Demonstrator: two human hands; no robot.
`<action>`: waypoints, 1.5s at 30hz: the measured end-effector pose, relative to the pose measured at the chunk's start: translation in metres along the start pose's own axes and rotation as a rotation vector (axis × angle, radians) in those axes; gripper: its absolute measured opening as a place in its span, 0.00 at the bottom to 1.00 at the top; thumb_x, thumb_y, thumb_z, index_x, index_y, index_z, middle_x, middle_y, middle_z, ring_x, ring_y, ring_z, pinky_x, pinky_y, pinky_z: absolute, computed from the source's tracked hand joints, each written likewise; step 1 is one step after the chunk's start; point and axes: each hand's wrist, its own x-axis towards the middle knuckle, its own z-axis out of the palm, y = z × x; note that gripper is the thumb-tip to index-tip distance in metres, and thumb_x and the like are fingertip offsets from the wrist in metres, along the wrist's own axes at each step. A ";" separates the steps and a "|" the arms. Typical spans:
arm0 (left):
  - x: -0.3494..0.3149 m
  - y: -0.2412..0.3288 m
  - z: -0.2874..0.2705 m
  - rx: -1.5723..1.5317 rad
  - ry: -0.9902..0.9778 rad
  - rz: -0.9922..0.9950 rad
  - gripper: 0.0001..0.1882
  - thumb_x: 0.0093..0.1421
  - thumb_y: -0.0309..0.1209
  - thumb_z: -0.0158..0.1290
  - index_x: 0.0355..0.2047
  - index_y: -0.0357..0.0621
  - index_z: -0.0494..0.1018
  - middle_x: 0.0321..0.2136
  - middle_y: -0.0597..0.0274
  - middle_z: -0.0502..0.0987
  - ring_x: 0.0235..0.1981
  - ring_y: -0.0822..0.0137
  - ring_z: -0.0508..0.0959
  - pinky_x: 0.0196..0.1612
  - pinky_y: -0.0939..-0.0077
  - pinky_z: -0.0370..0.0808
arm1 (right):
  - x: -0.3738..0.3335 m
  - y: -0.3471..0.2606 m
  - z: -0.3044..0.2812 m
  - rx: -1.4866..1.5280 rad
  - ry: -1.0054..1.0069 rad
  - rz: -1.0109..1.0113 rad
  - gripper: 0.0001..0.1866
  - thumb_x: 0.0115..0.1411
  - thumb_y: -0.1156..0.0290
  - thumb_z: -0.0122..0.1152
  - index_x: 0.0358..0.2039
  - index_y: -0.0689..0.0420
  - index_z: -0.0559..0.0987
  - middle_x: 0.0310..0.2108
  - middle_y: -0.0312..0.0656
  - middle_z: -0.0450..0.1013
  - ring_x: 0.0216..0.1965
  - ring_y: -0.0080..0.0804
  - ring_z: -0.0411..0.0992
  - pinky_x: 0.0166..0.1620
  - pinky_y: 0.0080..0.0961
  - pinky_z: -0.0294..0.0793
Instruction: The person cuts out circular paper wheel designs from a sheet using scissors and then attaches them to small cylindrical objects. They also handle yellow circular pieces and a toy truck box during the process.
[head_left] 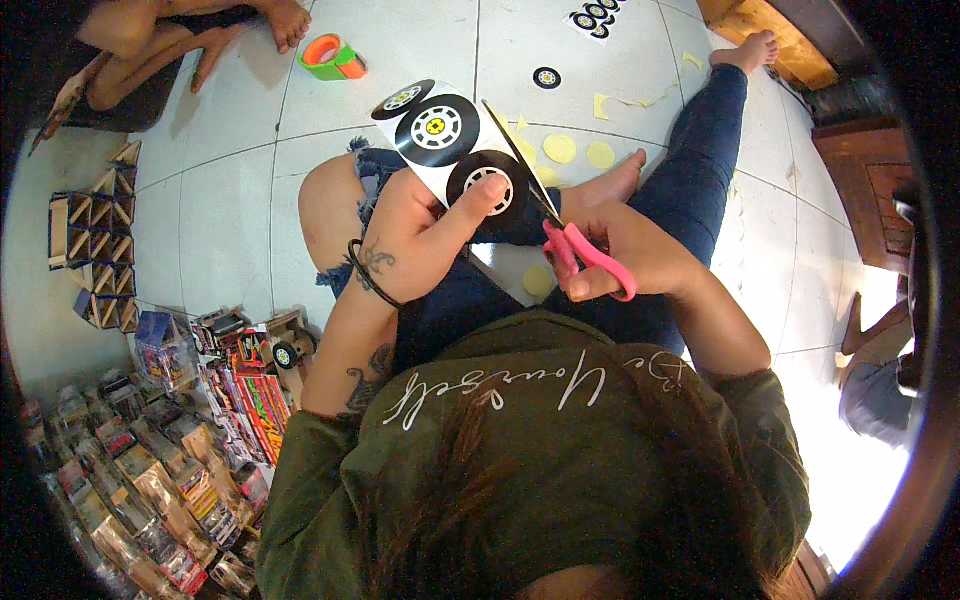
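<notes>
My left hand (430, 225) grips a white sticker sheet (408, 148) printed with black wheel shapes, its thumb pressed on the lowest wheel. My right hand (625, 250) has its fingers through the handles of pink scissors (590, 255). The scissor blades slant up and left along the sheet's right edge; whether both blades are on the paper I cannot tell. Past the sheet, a round wheel sticker (547, 78) lies on the tiles. Several pale yellow paper discs, such as this disc (560, 149), lie beside my foot.
A green and orange tape roll (332, 60) stands at the upper left, near another person's hand (212, 55). A strip of wheel stickers (597, 18) lies at the far edge. Packed toy vehicles (150, 480) fill the lower left, below a wooden rack (95, 235). Another person sits at right.
</notes>
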 end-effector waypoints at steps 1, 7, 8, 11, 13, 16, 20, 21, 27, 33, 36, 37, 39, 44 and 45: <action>0.001 -0.002 0.001 -0.054 -0.012 0.011 0.13 0.60 0.35 0.50 0.30 0.35 0.74 0.22 0.69 0.74 0.24 0.82 0.68 0.28 0.84 0.66 | 0.000 0.001 0.001 0.013 0.010 -0.010 0.23 0.42 0.52 0.70 0.18 0.58 0.72 0.15 0.30 0.65 0.19 0.16 0.61 0.21 0.18 0.57; 0.001 -0.009 0.003 -0.172 -0.092 -0.010 0.12 0.60 0.34 0.50 0.33 0.35 0.73 0.27 0.67 0.76 0.29 0.80 0.71 0.33 0.83 0.69 | 0.008 0.012 0.004 0.005 0.088 -0.086 0.23 0.41 0.52 0.71 0.19 0.59 0.73 0.16 0.32 0.67 0.19 0.18 0.63 0.22 0.17 0.59; 0.001 -0.010 0.002 -0.178 -0.106 -0.029 0.12 0.60 0.34 0.50 0.33 0.35 0.73 0.28 0.67 0.76 0.30 0.80 0.71 0.34 0.82 0.69 | 0.008 0.013 0.004 0.003 0.092 -0.089 0.23 0.41 0.52 0.71 0.19 0.59 0.73 0.16 0.32 0.68 0.19 0.18 0.64 0.22 0.17 0.60; 0.000 -0.009 0.002 -0.137 -0.096 -0.018 0.12 0.60 0.33 0.50 0.33 0.35 0.73 0.28 0.67 0.76 0.29 0.80 0.71 0.33 0.82 0.69 | 0.007 0.014 0.004 0.014 0.090 -0.085 0.23 0.40 0.52 0.72 0.19 0.59 0.73 0.16 0.33 0.68 0.19 0.18 0.63 0.22 0.17 0.60; 0.000 -0.009 0.003 -0.174 -0.082 -0.029 0.12 0.60 0.34 0.50 0.33 0.35 0.73 0.27 0.67 0.76 0.29 0.80 0.71 0.33 0.82 0.69 | 0.007 0.013 0.003 0.011 0.094 -0.073 0.23 0.40 0.52 0.72 0.19 0.59 0.73 0.16 0.33 0.68 0.19 0.18 0.63 0.22 0.17 0.60; 0.001 -0.008 0.003 -0.191 -0.088 -0.026 0.12 0.60 0.33 0.50 0.33 0.35 0.73 0.27 0.67 0.76 0.29 0.79 0.71 0.33 0.82 0.69 | 0.006 0.012 0.003 -0.003 0.102 -0.077 0.23 0.40 0.52 0.72 0.19 0.59 0.73 0.16 0.33 0.68 0.19 0.18 0.63 0.22 0.17 0.60; 0.002 -0.008 0.002 -0.190 -0.103 -0.039 0.11 0.60 0.33 0.50 0.34 0.35 0.73 0.27 0.67 0.76 0.29 0.80 0.71 0.33 0.82 0.69 | 0.006 0.011 0.003 -0.006 0.095 -0.066 0.23 0.40 0.52 0.72 0.19 0.59 0.73 0.16 0.32 0.67 0.19 0.18 0.63 0.22 0.17 0.59; 0.002 -0.008 0.002 -0.203 -0.103 -0.031 0.11 0.60 0.33 0.50 0.34 0.35 0.73 0.27 0.67 0.76 0.29 0.80 0.71 0.33 0.82 0.68 | 0.006 0.011 0.003 -0.011 0.098 -0.067 0.23 0.40 0.52 0.72 0.19 0.59 0.73 0.16 0.32 0.67 0.19 0.18 0.63 0.22 0.17 0.59; 0.003 -0.007 -0.001 -0.209 -0.151 -0.022 0.11 0.60 0.33 0.50 0.35 0.36 0.73 0.28 0.68 0.75 0.30 0.80 0.70 0.34 0.83 0.68 | 0.003 0.008 0.001 -0.060 0.116 -0.023 0.23 0.39 0.52 0.72 0.18 0.59 0.73 0.15 0.31 0.66 0.18 0.17 0.61 0.21 0.17 0.56; 0.006 -0.006 -0.004 -0.225 -0.221 -0.058 0.11 0.59 0.33 0.50 0.35 0.36 0.72 0.28 0.68 0.75 0.29 0.81 0.70 0.33 0.84 0.68 | 0.005 0.010 -0.005 -0.096 0.102 -0.056 0.25 0.38 0.50 0.73 0.15 0.59 0.72 0.13 0.29 0.63 0.17 0.16 0.59 0.19 0.17 0.53; 0.007 -0.007 -0.004 -0.238 -0.223 -0.030 0.11 0.59 0.33 0.50 0.35 0.36 0.72 0.27 0.69 0.75 0.28 0.81 0.70 0.32 0.84 0.68 | 0.005 0.011 -0.008 -0.152 0.111 -0.035 0.25 0.38 0.50 0.72 0.14 0.58 0.71 0.12 0.28 0.61 0.16 0.16 0.58 0.19 0.18 0.52; 0.008 -0.007 -0.005 -0.223 -0.228 -0.032 0.11 0.59 0.33 0.51 0.35 0.36 0.72 0.27 0.69 0.75 0.28 0.81 0.70 0.31 0.84 0.68 | 0.004 0.011 -0.010 -0.198 0.111 -0.034 0.25 0.38 0.50 0.72 0.13 0.58 0.71 0.12 0.28 0.61 0.16 0.16 0.58 0.19 0.18 0.51; 0.008 -0.007 -0.005 -0.176 -0.248 -0.030 0.11 0.59 0.33 0.51 0.35 0.36 0.72 0.27 0.69 0.75 0.28 0.81 0.70 0.31 0.84 0.67 | 0.004 0.010 -0.013 -0.226 0.097 -0.032 0.25 0.38 0.49 0.72 0.13 0.57 0.70 0.11 0.28 0.61 0.16 0.16 0.57 0.19 0.19 0.51; 0.009 -0.007 -0.004 -0.183 -0.262 -0.037 0.11 0.59 0.33 0.51 0.34 0.37 0.72 0.26 0.68 0.75 0.27 0.81 0.69 0.30 0.84 0.66 | 0.004 0.009 -0.016 -0.224 0.081 -0.030 0.27 0.37 0.49 0.72 0.12 0.57 0.69 0.10 0.28 0.60 0.15 0.17 0.57 0.18 0.19 0.49; 0.010 -0.007 -0.004 -0.171 -0.261 -0.031 0.11 0.59 0.33 0.51 0.34 0.37 0.72 0.26 0.69 0.75 0.27 0.81 0.69 0.29 0.84 0.66 | 0.004 0.009 -0.017 -0.245 0.078 -0.031 0.27 0.37 0.48 0.72 0.11 0.57 0.69 0.10 0.28 0.59 0.15 0.17 0.57 0.18 0.19 0.49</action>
